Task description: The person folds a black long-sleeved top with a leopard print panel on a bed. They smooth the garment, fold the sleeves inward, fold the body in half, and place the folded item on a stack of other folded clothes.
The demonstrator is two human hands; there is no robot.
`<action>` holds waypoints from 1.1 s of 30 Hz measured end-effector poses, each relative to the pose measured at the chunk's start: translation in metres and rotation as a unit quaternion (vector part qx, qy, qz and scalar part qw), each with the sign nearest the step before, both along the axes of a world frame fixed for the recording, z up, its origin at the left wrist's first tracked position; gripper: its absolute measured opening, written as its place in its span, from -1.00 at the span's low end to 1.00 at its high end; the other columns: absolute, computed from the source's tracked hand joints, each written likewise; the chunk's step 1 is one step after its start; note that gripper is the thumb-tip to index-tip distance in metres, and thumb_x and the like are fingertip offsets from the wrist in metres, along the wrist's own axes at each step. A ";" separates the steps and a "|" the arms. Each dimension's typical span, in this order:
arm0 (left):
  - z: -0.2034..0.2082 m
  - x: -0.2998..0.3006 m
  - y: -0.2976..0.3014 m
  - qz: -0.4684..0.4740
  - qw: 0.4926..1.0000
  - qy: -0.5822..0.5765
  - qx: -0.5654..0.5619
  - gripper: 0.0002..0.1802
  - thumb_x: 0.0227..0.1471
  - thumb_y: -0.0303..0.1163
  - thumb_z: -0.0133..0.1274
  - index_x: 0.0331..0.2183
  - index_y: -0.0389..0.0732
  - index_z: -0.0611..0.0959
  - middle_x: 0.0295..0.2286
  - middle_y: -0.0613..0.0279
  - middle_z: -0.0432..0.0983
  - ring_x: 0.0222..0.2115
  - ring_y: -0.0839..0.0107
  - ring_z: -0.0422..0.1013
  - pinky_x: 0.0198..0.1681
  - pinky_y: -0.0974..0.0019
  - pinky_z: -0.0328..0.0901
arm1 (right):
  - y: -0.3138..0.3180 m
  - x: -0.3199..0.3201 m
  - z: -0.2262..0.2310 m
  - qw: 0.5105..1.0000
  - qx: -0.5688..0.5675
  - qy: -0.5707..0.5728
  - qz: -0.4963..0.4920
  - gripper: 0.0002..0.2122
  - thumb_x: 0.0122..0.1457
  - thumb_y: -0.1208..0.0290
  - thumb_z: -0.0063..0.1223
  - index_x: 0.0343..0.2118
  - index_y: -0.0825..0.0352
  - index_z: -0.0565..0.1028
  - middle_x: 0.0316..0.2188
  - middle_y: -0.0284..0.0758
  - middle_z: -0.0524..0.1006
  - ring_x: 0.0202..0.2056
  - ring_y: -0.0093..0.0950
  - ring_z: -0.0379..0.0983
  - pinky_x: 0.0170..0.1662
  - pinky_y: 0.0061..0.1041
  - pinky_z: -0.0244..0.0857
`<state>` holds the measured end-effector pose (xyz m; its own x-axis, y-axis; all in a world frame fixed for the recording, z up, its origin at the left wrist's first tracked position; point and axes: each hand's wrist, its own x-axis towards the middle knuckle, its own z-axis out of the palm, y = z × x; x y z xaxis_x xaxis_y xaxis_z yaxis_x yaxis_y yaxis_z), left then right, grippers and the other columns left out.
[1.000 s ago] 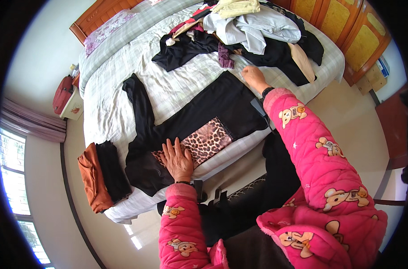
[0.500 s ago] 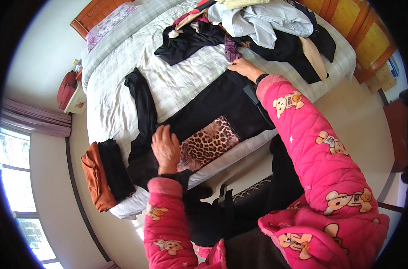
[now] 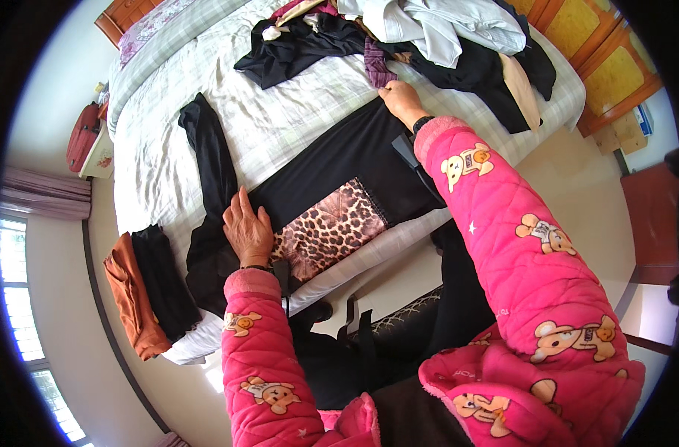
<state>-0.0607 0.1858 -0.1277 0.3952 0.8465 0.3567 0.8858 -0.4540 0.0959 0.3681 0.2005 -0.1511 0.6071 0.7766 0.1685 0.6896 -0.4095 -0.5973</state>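
A black long-sleeved top with a leopard-print panel lies spread along the near side of the bed. One black sleeve stretches away from me, left of the body of the top. My left hand rests on the fabric between that sleeve and the print, fingers extended. At the far right corner, my right hand is closed on the edge of the top. A purple patterned cloth lies just beyond those fingers. Dark bands circle both wrists.
Folded orange and black garments sit at the bed's left corner. A heap of clothes, with a light grey garment on top, covers the far right of the bed. A red bag stands on a bedside cabinet.
My left hand has flattened onto the fabric with its fingers extended. The top's far edge looks straighter, with my right hand at its corner. The whole view has shifted slightly.
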 end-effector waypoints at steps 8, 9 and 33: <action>-0.007 -0.005 0.000 -0.035 0.997 -0.040 0.048 -0.40 0.02 -0.34 0.02 0.13 -0.17 0.35 0.04 0.15 0.34 -0.01 0.09 0.27 -0.03 0.06 0.22 | -0.022 0.006 0.016 0.987 -0.080 0.047 0.132 -0.57 0.14 -0.01 -0.01 -0.27 0.34 0.57 -0.33 -0.03 0.58 -0.25 -0.04 0.51 -0.18 -0.16 0.36; -0.009 -0.006 0.000 -0.026 0.999 -0.035 0.027 -0.39 0.04 -0.34 0.00 0.15 -0.15 0.33 0.05 0.14 0.33 0.00 0.09 0.27 0.00 0.08 0.22 | -0.028 0.004 0.017 0.989 -0.090 -0.034 0.114 -0.60 0.15 0.02 -0.01 -0.29 0.33 0.57 -0.35 -0.03 0.58 -0.25 -0.04 0.51 -0.19 -0.14 0.36; -0.004 0.006 -0.105 -0.009 0.999 -0.010 -0.043 -0.36 0.06 -0.14 -0.02 0.19 -0.01 0.33 0.23 0.03 0.09 0.26 0.00 -0.03 0.26 -0.18 -0.14 | -0.167 -0.094 0.021 0.929 0.007 -0.289 0.229 -0.39 0.22 -0.03 -0.12 0.18 0.37 0.28 0.26 -0.15 0.19 0.31 -0.20 -0.01 0.28 -0.03 -0.14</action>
